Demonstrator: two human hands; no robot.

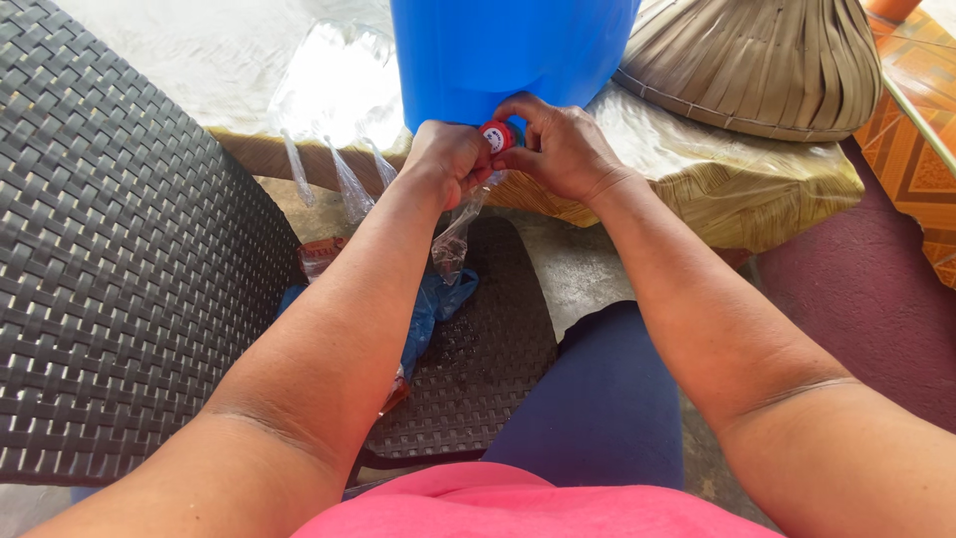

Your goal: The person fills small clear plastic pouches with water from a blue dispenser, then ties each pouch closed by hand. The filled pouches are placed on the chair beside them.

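A big blue container [503, 50] stands on a table covered with clear plastic sheet [727, 184]. At its base sits a small red tap [495, 135]. My right hand [558, 149] pinches that red tap with thumb and fingers. My left hand [448, 159] is closed around the neck of a thin clear plastic bag [453, 239], holding it right under the tap. The bag hangs down limp below my fist. Whether liquid is flowing is hidden by my fingers.
A dark woven wicker chair [110, 259] fills the left side, with a low woven stool [488, 359] under my arms. Blue plastic [428, 314] lies on the stool. A woven palm-leaf basket [767, 60] rests on the table at right. More clear bags [334, 90] lie at left.
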